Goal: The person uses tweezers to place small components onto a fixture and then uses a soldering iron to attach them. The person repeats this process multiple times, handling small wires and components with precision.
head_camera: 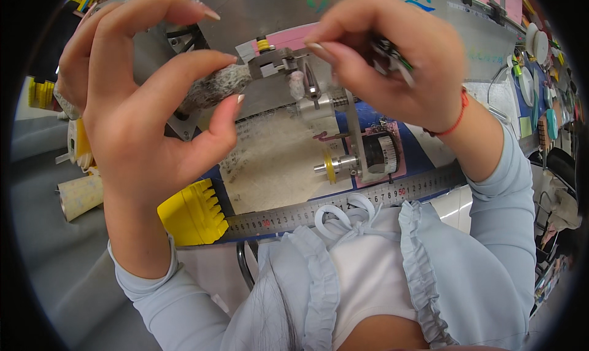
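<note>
My left hand [133, 89] is at the left, fingers apart, with thumb and forefinger on either side of a fuzzy grey-white wrapped arm [221, 85]. Whether the forefinger touches this arm is unclear. The arm leads into a small metal clamp head [271, 65] bearing yellow bands. My right hand [386, 61] hovers right of the clamp head. Its thumb and forefinger tips meet beside the clamp; any thin item between them is too small to tell. A slim dark tool with green marks [395, 54] lies within its curled fingers, partly hidden. Below sits a metal cylinder [317, 107] with a spring.
A graduated dial [384, 153] and a metal shaft [338, 162] stand at the bench's right. A steel ruler [299, 212] runs along the near edge, beside a toothed yellow piece [195, 213]. A patterned tube [82, 197] lies left; spools [536, 43] hang right.
</note>
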`<state>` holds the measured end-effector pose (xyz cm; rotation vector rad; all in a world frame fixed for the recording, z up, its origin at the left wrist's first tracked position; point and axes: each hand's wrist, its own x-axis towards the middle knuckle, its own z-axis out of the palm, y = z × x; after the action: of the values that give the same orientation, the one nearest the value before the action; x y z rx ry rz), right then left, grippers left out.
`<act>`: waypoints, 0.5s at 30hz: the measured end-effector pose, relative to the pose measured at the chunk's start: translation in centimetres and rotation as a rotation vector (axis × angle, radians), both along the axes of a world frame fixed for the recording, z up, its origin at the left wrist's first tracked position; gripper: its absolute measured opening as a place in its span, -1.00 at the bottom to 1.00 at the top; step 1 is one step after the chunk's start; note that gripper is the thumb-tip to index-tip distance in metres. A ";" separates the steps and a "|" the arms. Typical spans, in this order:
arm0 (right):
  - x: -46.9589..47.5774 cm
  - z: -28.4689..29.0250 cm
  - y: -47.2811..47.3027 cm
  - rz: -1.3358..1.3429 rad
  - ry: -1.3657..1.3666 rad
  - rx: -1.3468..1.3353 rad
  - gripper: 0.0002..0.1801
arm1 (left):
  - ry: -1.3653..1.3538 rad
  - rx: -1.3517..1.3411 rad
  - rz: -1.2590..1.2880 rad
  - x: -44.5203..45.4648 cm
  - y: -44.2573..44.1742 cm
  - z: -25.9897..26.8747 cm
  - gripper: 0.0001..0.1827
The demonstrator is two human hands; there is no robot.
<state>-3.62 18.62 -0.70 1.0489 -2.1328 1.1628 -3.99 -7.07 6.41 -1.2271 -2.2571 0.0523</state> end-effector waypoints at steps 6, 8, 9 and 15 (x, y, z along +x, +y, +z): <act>0.5 0.1 0.3 0.011 0.103 0.069 -0.88 | 0.047 0.018 -0.008 0.0 0.1 -0.2 -0.62; 0.3 0.2 0.3 -0.033 0.034 0.065 -0.88 | 0.061 0.004 -0.024 0.0 0.0 -0.2 -0.62; 0.2 0.3 0.3 -0.051 0.030 0.062 -0.88 | 0.061 -0.004 -0.018 0.0 0.0 -0.2 -0.62; 1.6 2.0 0.0 0.018 -0.041 0.164 -0.90 | 0.041 0.037 0.014 0.4 0.5 0.0 -0.63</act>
<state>-2.03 18.61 1.32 1.1257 -2.2868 1.0393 -3.55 -6.52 6.46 -1.1811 -2.2217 0.0405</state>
